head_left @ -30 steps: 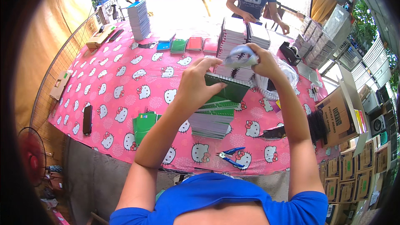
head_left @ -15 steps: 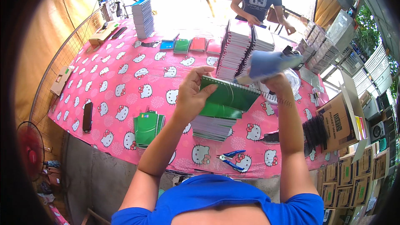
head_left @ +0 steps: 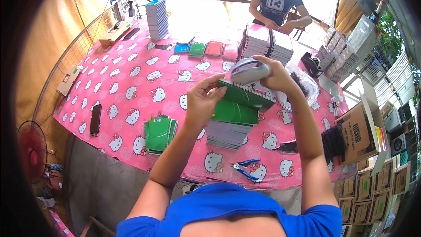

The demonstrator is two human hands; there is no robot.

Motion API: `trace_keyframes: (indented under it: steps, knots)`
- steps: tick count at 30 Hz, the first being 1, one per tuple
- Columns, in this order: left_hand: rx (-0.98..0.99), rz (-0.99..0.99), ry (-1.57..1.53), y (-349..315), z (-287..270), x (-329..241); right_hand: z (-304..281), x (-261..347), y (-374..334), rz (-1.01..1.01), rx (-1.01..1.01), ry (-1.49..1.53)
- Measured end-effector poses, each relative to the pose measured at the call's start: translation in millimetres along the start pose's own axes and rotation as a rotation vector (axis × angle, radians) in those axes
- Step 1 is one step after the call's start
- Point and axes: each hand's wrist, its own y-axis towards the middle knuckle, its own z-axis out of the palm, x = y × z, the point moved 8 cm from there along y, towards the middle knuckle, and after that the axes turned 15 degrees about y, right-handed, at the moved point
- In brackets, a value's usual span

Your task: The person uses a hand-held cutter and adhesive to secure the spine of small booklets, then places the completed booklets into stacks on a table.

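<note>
our left hand (head_left: 203, 100) pinching a green notebook (head_left: 247, 95), our right hand (head_left: 276, 75) gripping a pale rounded object (head_left: 251, 73), plastic bag (head_left: 312, 91) just rightward, cardboard box (head_left: 354, 137) holding coloured items (head_left: 380, 137) farther right

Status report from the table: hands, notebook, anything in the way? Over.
Left hand holding green notebook. Right hand gripping pale rounded device near notebook's coil. Blue-handled pliers apart, not in the way.
</note>
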Motion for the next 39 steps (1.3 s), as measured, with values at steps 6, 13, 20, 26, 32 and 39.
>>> trace_keyframes:
  steps: [6,13,20,26,32,39]
  knots:
    - [-0.054,-0.059,0.107,-4,-10,3,22,17,2,0.015,0.085,-0.244]
    - [-0.023,-0.046,0.087,1,-7,7,10,24,2,-0.05,-0.027,-0.309]
    - [-0.011,-0.069,0.033,7,-9,3,-4,9,-6,0.035,-0.09,-0.412]
    - [0.086,-0.059,0.077,11,1,-8,-23,-88,-133,0.318,-0.459,-0.577]
    - [-0.146,0.613,0.357,-22,21,-99,44,-133,-267,0.636,-0.398,-1.077]
    - [0.022,0.552,0.663,-76,33,-37,167,-91,-312,0.389,-0.055,-0.674]
